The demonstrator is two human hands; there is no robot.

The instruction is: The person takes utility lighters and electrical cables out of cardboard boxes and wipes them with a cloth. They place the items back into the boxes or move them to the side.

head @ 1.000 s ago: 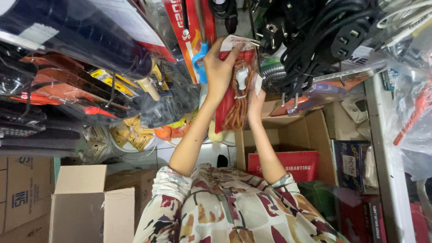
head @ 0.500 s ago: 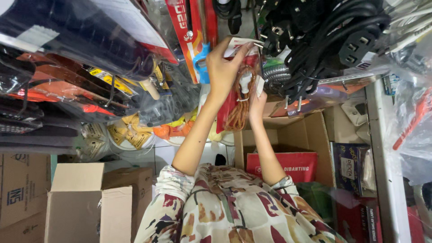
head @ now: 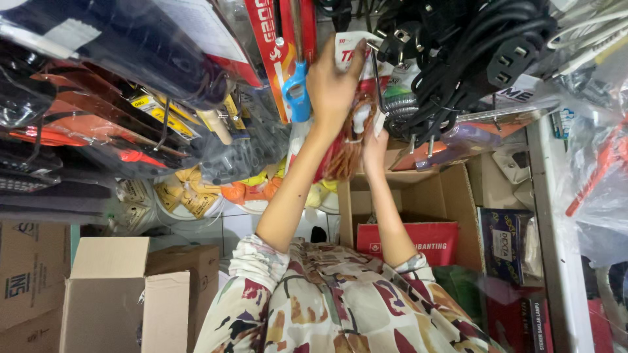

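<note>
Both my arms reach up to a hanging pack with a red and white card and a coiled orange cable with a white plug. My left hand grips the pack near its top, fingers curled over the card by a metal hook. My right hand holds the pack's lower right edge beside the white plug. The hands hide the middle of the pack.
Black power cords hang in bundles right of the pack. A blue-handled tool on a red card hangs to the left, among bagged goods. Below stand cardboard boxes, an open carton with a red box, and a white shelf post.
My left hand has slid a little higher on the pack toward the hook. My right hand stays on the lower edge. The view has shifted slightly.
</note>
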